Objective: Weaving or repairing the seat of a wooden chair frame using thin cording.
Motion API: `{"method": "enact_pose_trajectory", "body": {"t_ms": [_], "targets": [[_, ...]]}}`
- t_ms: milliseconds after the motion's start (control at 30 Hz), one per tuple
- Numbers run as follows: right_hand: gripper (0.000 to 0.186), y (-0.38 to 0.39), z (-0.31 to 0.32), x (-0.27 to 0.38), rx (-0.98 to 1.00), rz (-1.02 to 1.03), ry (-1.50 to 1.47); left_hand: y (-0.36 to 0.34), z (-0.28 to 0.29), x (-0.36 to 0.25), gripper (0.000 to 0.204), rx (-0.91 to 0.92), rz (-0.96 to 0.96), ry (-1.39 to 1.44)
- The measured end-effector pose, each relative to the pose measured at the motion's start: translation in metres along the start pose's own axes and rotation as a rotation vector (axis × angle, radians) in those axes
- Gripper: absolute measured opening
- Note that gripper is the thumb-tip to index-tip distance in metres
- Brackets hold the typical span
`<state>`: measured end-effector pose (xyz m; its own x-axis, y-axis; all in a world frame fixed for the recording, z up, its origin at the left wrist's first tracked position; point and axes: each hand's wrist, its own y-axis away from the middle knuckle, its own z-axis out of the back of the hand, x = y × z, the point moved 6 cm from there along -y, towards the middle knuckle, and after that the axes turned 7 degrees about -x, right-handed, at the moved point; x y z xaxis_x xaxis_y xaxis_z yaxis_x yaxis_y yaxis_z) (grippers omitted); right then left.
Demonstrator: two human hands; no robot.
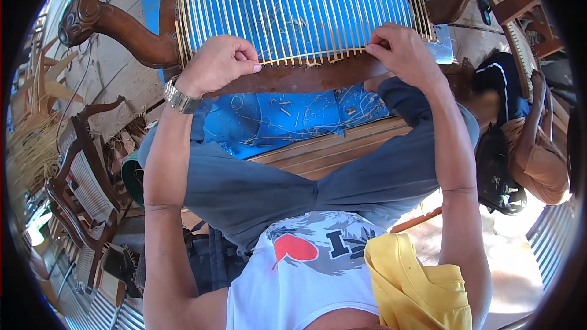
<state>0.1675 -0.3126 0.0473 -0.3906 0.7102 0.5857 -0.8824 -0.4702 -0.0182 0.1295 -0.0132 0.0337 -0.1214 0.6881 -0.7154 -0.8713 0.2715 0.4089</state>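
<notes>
In front of me is a dark wooden chair frame (pixel 318 78) with carved arms. Parallel pale cane strands (pixel 293 12) run lengthwise across its seat opening, set into the near rail. My left hand (pixel 223 64), a metal watch on its wrist, pinches at the left part of that rail. At the rail's right part my right hand (pixel 400 52) is also closed, thumb against fingers. A thin cane strand (pixel 315 57) stretches crosswise between the two hands, just above the rail's edge. Its ends are hidden in my fingers.
A blue sheet (pixel 293 116) with cane scraps lies beneath the chair. To the left stand other caned chairs (pixel 92 186) and a bundle of loose cane (pixel 30 128). At the right another person (pixel 538 153) sits by a caned frame (pixel 520 55). A yellow cloth (pixel 416 287) hangs over my shoulder.
</notes>
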Motion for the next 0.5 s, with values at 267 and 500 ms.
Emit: {"method": "enact_pose_trajectory", "body": {"t_ms": [267,500], "targets": [[0.018,0.0006,-0.0007,0.0058,0.069,-0.147,0.109,-0.0035,0.0034,0.0014,0.018,0.013,0.036,-0.083],[0.021,-0.0014,0.0034,0.0046,-0.035,-0.02,0.128,-0.0043,0.0047,-0.0019,0.018,0.037,0.024,-0.182]]}}
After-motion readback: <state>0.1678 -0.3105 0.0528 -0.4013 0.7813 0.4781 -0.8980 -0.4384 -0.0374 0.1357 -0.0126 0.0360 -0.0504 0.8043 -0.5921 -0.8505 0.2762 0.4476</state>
